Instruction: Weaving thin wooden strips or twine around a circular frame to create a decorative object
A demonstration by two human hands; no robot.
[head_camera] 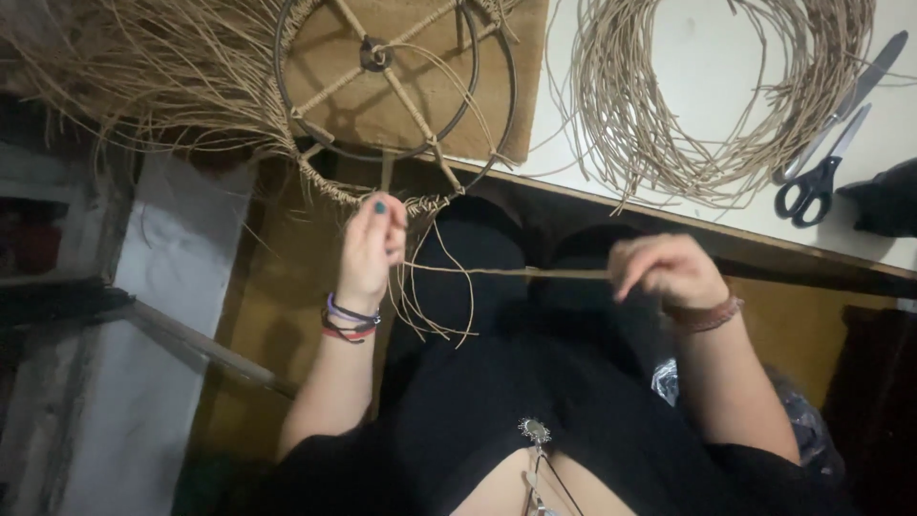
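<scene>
While our left hand (pixel 373 244) pinches the woven edge of the round dark metal wire frame (pixel 396 81), fingers closed on the braid at its near rim, our right hand (pixel 664 269) closes on the far end of a thin tan rattan strand (pixel 506 272). That strand runs taut between the hands, its long axis nearly level, pointing left to right across our lap. As we judge it, only the near and left stretch of the rim carries weaving, with loose fibre ends fanning out to the left; the rest of the ring and its spokes are bare, so most of the wrapping remains. Farther right, a coil of tan rattan cord (pixel 707 96) lies on the white table (pixel 688 38), black-handled scissors (pixel 826 158) beside it.
</scene>
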